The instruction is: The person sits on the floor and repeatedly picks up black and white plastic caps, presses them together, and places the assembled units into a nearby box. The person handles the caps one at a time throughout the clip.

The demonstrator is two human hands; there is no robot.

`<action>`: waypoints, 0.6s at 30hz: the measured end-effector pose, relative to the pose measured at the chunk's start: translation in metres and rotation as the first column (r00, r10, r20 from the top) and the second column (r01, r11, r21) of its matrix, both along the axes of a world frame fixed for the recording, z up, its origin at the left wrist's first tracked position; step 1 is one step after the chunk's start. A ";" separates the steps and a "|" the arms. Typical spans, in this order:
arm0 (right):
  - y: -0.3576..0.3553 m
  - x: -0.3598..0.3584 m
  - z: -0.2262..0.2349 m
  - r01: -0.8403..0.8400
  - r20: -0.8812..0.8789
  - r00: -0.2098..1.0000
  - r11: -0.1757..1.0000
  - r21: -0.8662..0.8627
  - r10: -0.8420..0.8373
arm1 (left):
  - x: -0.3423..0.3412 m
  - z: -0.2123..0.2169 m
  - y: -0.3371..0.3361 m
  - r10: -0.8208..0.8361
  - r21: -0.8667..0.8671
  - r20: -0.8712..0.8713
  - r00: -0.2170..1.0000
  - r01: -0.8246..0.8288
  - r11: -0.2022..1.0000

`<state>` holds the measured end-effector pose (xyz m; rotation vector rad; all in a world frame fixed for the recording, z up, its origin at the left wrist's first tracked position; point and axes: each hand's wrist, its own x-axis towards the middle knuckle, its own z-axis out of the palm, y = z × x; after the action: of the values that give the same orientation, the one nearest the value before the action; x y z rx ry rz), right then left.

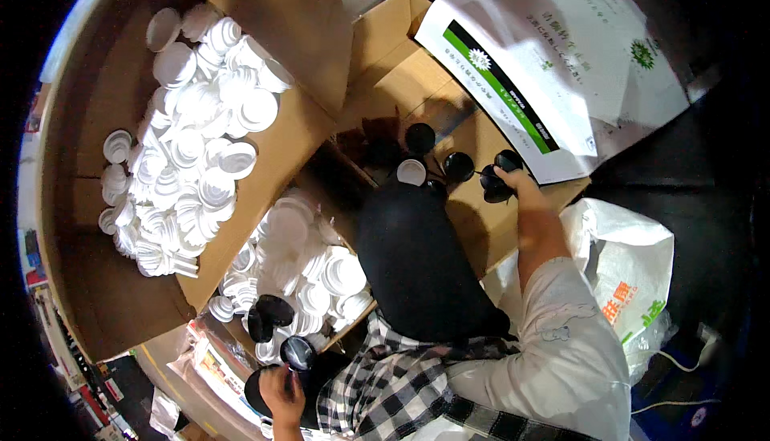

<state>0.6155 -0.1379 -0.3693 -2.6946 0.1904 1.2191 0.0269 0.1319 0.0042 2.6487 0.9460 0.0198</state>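
Cardboard fills the scene: a large open box (pixel 96 281) heaped with white lids (pixel 192 152) serves as landmark. Just right of it, lower down, a smaller carton (pixel 353 321) holds more white discs (pixel 321 269) and 2 black lids (pixel 269 313). Beyond that carton lies a cardboard flap (pixel 473 216) with several black lids (pixel 449 160), partly under a white printed sack (pixel 561 64). The right hand (pixel 513 178) closes its fingers on a black lid (pixel 497 188) there. The left hand (pixel 281 393), below the large box, pinches another black lid (pixel 297 353) — its grip is partly hidden. Judging from this, black lids are being sorted out; next each calls for a careful lift clear.
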 end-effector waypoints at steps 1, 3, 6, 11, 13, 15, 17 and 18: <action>-0.017 0.005 -0.005 -0.172 -0.152 0.977 0.972 -0.160 0.148 | -0.008 -0.004 -0.010 0.020 -0.015 -0.007 1.000 -0.020 1.000; -0.036 -0.012 -0.016 -0.047 0.104 0.992 0.986 -0.159 0.064 | -0.024 -0.007 -0.028 0.088 -0.008 -0.077 0.993 -0.088 0.996; -0.042 -0.014 -0.010 0.088 0.338 0.940 0.991 -0.098 -0.050 | -0.037 -0.013 -0.051 0.171 0.048 -0.102 0.980 -0.166 0.985; -0.016 -0.001 0.011 -0.042 0.240 0.971 0.991 0.124 0.011 | -0.038 -0.020 -0.058 0.236 0.053 -0.212 0.948 -0.230 0.972; -0.002 -0.005 0.013 -0.086 0.095 0.991 0.993 -0.085 0.094 | -0.033 -0.021 -0.058 0.287 0.067 -0.219 0.933 -0.279 0.958; 0.012 -0.013 0.002 -0.089 0.193 0.973 0.976 -0.197 0.128 | -0.029 -0.022 -0.058 0.299 0.071 -0.238 0.924 -0.291 0.954; 0.021 -0.028 -0.021 0.110 0.284 0.955 0.992 -0.067 -0.086 | -0.027 -0.022 -0.058 0.279 0.099 -0.229 0.933 -0.262 0.960; 0.018 -0.034 -0.035 0.114 0.350 0.931 0.993 0.001 -0.108 | -0.027 -0.023 -0.058 0.267 0.114 -0.223 0.938 -0.247 0.962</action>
<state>0.5818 -0.1197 -0.4041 -2.8153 0.2995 0.6931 0.0003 0.0740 -0.0185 2.6239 1.3947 -0.2038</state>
